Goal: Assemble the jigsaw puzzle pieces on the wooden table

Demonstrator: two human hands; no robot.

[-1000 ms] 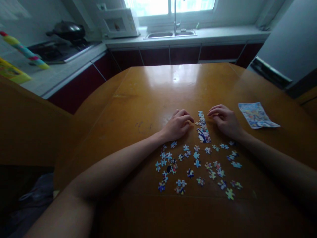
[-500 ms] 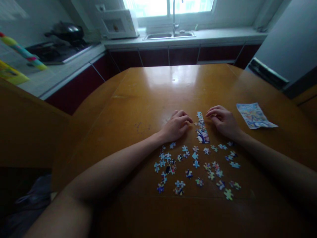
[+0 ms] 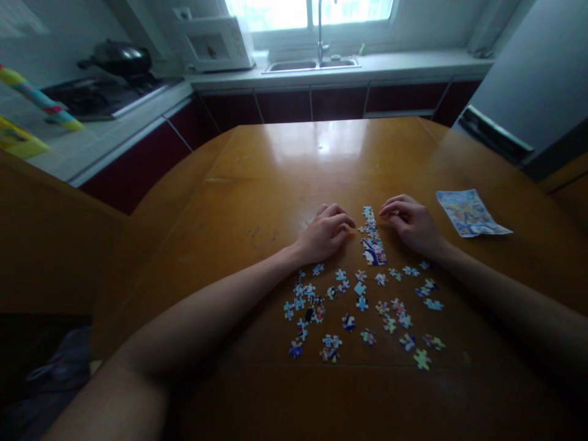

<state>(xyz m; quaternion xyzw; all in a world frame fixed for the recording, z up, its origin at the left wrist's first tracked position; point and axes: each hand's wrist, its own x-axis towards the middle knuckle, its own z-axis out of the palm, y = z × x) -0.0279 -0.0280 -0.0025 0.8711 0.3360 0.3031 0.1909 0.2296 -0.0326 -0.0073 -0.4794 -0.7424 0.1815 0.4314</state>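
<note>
A narrow joined strip of jigsaw puzzle lies on the wooden table between my two hands. Just left of it rests my left hand, fingers loosely curved and apart, nothing visible in them. On the strip's right side is my right hand, its fingertips near the upper edge and its fingers loosely bent with a gap below the thumb; I see nothing held. Several loose puzzle pieces are scattered on the near side of the strip, among them a yellow-green piece and a blue one.
To the right, a creased picture sheet lies on the table. Beyond the table run a counter with a sink, a white microwave and a stove with a black wok. A grey fridge stands at right.
The whole view has shifted very slightly. Both hands keep about the same places beside the strip, and the pieces lie as before.
</note>
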